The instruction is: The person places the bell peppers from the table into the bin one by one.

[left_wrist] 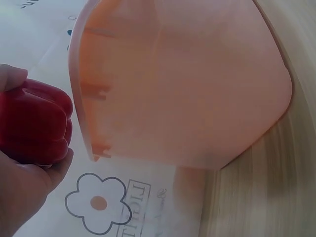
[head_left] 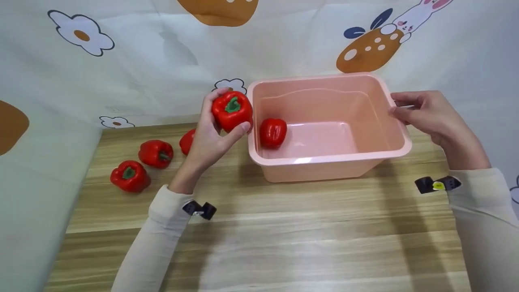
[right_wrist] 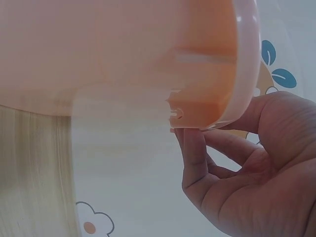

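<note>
In the head view my left hand (head_left: 211,138) grips a red bell pepper (head_left: 232,110), its green stem facing up, right beside the left rim of a pink plastic bin (head_left: 324,160). The left wrist view shows this pepper (left_wrist: 37,121) between thumb and fingers, close to the bin's outer wall (left_wrist: 187,89). My right hand (head_left: 432,111) pinches the bin's right rim, with fingers curled under the lip (right_wrist: 247,74) in the right wrist view. Inside the bin, one red pepper (head_left: 273,133) lies against the left wall.
Left of the bin, two red peppers, one nearer (head_left: 130,176) and one behind it (head_left: 156,154), lie on the wooden table (head_left: 284,235). Another pepper (head_left: 187,142) is partly hidden by my left hand. A printed cloth (head_left: 162,61) hangs along the back.
</note>
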The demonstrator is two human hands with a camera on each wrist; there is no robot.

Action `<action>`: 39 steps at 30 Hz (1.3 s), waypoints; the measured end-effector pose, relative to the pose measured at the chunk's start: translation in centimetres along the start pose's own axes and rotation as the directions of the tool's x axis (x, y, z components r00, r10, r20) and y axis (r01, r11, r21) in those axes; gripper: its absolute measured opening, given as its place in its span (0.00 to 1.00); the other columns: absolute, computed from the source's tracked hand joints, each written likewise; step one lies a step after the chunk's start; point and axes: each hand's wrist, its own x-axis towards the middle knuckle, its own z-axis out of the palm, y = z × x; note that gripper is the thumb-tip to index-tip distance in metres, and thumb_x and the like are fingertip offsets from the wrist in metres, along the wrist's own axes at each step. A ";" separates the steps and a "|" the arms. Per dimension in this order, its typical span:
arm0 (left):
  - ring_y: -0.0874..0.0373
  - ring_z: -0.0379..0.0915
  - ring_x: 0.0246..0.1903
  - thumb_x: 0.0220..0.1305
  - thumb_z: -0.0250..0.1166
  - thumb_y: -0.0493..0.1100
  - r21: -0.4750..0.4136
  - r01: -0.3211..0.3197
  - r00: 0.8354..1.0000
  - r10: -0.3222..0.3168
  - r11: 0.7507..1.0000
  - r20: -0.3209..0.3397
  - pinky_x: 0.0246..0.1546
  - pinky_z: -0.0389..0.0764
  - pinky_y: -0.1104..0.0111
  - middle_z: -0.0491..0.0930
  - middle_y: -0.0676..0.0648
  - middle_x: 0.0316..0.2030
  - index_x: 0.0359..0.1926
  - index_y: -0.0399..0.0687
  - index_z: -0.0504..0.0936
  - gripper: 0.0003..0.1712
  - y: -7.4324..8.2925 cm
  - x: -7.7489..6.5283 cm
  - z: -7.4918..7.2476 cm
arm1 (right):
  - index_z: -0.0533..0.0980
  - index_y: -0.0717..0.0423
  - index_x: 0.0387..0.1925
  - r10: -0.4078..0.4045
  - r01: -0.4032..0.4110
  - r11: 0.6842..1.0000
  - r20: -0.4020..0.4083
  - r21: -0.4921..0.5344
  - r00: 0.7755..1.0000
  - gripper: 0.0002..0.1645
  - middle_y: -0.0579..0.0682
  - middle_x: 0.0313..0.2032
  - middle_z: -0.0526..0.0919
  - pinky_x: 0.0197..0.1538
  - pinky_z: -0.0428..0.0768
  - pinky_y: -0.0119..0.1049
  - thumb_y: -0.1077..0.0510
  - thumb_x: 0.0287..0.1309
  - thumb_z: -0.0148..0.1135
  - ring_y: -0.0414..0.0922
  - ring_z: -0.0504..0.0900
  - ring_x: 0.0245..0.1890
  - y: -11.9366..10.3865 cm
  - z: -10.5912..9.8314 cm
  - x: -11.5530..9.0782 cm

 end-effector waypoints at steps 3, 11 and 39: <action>0.55 0.70 0.69 0.61 0.76 0.42 0.001 0.001 1.000 -0.001 1.000 0.003 0.62 0.86 0.56 0.71 0.50 0.70 0.78 0.50 0.57 0.50 0.1 0.4 0.2 | 0.71 0.62 0.74 0.002 -0.002 1.000 0.000 -0.005 1.000 0.36 0.57 0.57 0.85 0.40 0.84 0.20 0.48 0.73 0.63 0.28 0.84 0.35 -0.1 0.2 0.1; 0.56 0.69 0.70 0.61 0.75 0.42 -0.015 -0.018 0.999 0.018 1.000 0.045 0.63 0.86 0.54 0.70 0.50 0.71 0.78 0.48 0.56 0.51 0.7 1.1 1.2 | 0.70 0.62 0.75 0.002 -0.002 1.000 0.006 -0.012 1.000 0.36 0.64 0.61 0.82 0.40 0.84 0.19 0.48 0.74 0.63 0.28 0.84 0.34 0.0 0.2 0.0; 0.62 0.69 0.69 0.59 0.77 0.43 0.256 -0.098 0.951 0.015 0.962 0.308 0.65 0.82 0.64 0.71 0.53 0.69 0.76 0.55 0.61 0.48 2.8 3.8 4.4 | 0.70 0.64 0.74 -0.014 0.014 1.000 0.005 0.025 1.000 0.34 0.53 0.56 0.85 0.41 0.84 0.20 0.52 0.74 0.62 0.27 0.84 0.36 0.2 0.1 -0.1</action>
